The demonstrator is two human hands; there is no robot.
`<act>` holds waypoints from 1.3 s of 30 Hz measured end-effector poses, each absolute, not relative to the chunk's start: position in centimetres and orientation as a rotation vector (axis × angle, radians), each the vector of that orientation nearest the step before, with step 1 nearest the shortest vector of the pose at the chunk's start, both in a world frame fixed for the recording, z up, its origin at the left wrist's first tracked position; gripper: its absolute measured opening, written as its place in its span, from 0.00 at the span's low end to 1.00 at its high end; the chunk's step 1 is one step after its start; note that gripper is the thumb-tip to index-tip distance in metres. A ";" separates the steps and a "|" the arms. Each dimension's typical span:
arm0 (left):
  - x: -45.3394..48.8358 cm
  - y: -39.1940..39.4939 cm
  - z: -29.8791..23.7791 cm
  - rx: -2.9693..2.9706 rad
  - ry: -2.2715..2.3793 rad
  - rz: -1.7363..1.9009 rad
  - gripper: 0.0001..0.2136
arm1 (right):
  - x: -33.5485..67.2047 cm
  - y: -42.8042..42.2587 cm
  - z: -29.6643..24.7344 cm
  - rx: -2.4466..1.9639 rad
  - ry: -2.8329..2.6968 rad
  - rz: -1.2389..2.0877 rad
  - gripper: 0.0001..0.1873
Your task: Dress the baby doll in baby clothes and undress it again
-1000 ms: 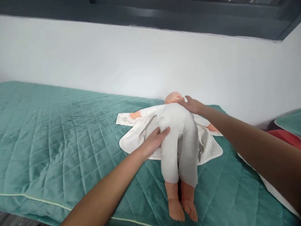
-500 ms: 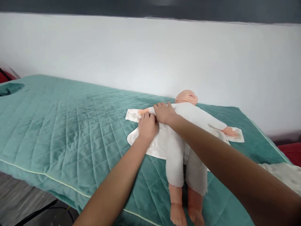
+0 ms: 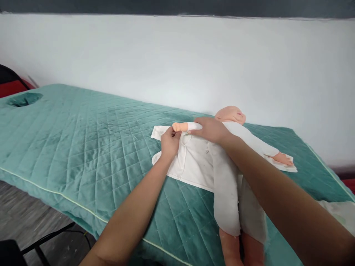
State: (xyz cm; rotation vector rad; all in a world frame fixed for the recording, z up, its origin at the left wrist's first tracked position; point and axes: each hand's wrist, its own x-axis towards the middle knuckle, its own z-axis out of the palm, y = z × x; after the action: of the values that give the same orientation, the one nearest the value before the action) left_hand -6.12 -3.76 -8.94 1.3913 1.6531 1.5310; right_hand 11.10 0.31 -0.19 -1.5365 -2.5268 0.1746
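A baby doll (image 3: 226,184) with a white cloth body and flesh-coloured head, hands and feet lies on its back over a white baby shirt (image 3: 191,166), which is spread out beneath it. My right hand (image 3: 212,129) is wrapped round the doll's upper arm on the left side, thumb below and fingers above. Just under that arm's small hand, my left hand (image 3: 169,143) pinches the shirt by its sleeve; the fingertips are partly hidden. The flat sleeve end (image 3: 158,132) sticks out beyond my fingers. On the right, the doll's other arm rests over the other sleeve.
A green quilted cover (image 3: 91,147) spreads over the bed, with a face hole (image 3: 26,99) at the far left. Behind it stands a white wall (image 3: 138,59). Whitish cloth (image 3: 337,212) lies at the right edge, and a black and red chair (image 3: 12,83) is at far left.
The doll's left-side arm now shows raised off the sleeve, with my right hand round it. My left hand has shifted slightly and pinches below the doll's hand. The view has turned a little left.
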 end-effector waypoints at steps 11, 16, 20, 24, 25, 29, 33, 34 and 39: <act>-6.6 -3.7 -9.4 1.119 1.563 1.692 0.05 | 11.6 -1.8 -0.8 -1.671 -2.716 -0.096 0.28; -5.7 -4.8 -8.7 1.471 1.531 1.555 0.05 | 10.9 -1.7 -2.2 -1.683 -2.703 -0.250 0.26; -5.0 -5.6 -8.4 1.819 1.422 1.358 0.06 | 9.7 -1.6 -2.8 -1.714 -2.658 -0.277 0.23; -5.3 -6.2 -8.6 1.935 1.736 1.298 0.09 | 10.3 -2.2 -1.9 -1.668 -2.570 -0.240 0.22; -5.4 -6.4 -8.7 1.927 1.866 1.255 0.09 | 11.1 -2.5 -1.5 -1.662 -2.520 -0.209 0.22; -5.6 -7.5 -8.5 1.936 2.205 0.916 0.11 | 17.1 -3.9 -0.2 -1.685 -2.114 -0.039 0.22; -5.1 -8.3 -7.8 1.979 2.255 0.637 0.14 | 24.0 -6.0 -1.7 -1.814 -1.399 -0.089 0.19; -4.9 -8.4 -7.6 1.955 2.248 0.600 0.14 | 25.2 -6.6 -2.5 -1.839 -1.286 -0.065 0.18; -4.6 -8.1 -6.8 1.748 2.128 0.629 0.17 | 27.2 -8.8 -5.5 -1.904 -1.147 0.257 0.17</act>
State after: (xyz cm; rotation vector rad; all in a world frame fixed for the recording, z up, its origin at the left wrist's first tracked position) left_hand -4.55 -8.06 -6.77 1.7479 2.1284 0.6294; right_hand 27.19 -8.82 -5.54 -1.9043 -1.1475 0.2568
